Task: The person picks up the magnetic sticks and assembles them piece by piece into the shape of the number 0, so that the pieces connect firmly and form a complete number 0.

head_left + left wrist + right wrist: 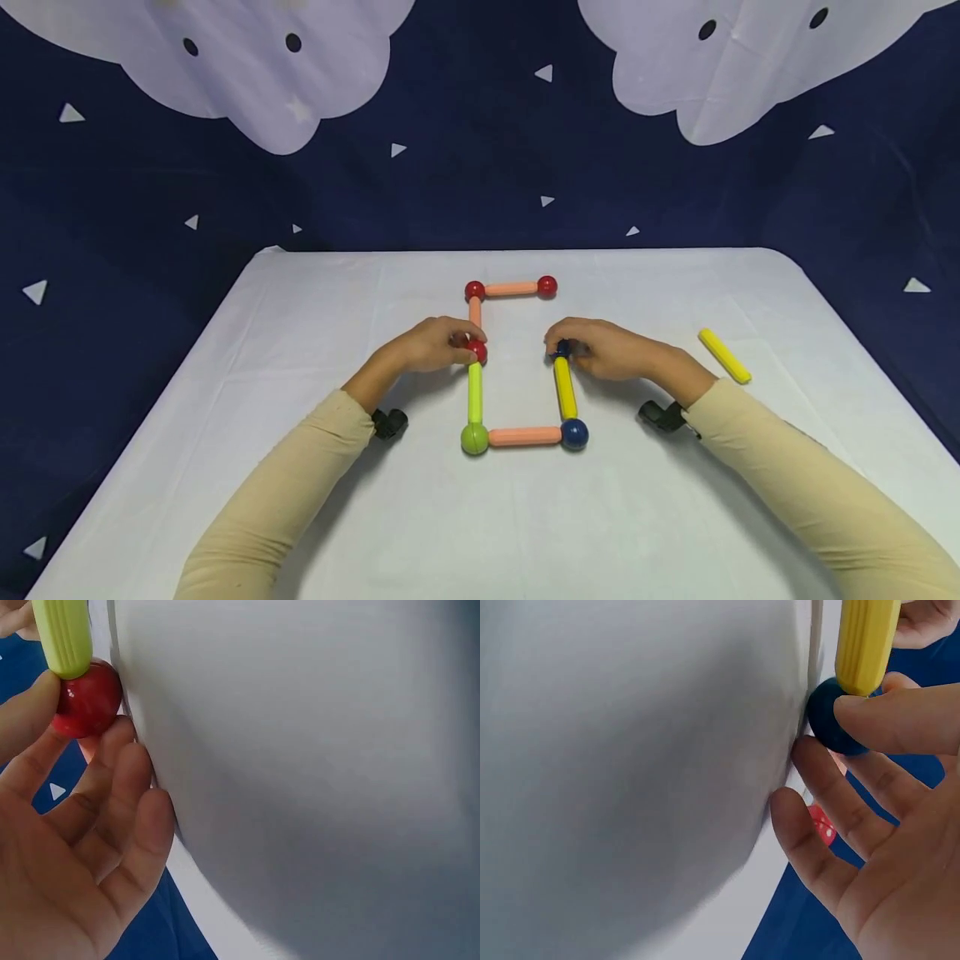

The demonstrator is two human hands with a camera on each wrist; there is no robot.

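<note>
My left hand pinches a red ball at the middle of the left side of a ball-and-stick figure. A lime green stick runs from that ball down to a green ball. On the right side, my right hand grips a dark blue ball between thumb and fingers. Below it a yellow stick joins a second blue ball. An orange stick links the green ball and this lower blue ball.
Farther back, an orange stick connects two red balls, the left one and the right one. Another orange stick leads down toward my left hand. A loose yellow stick lies right of my right hand on the white table.
</note>
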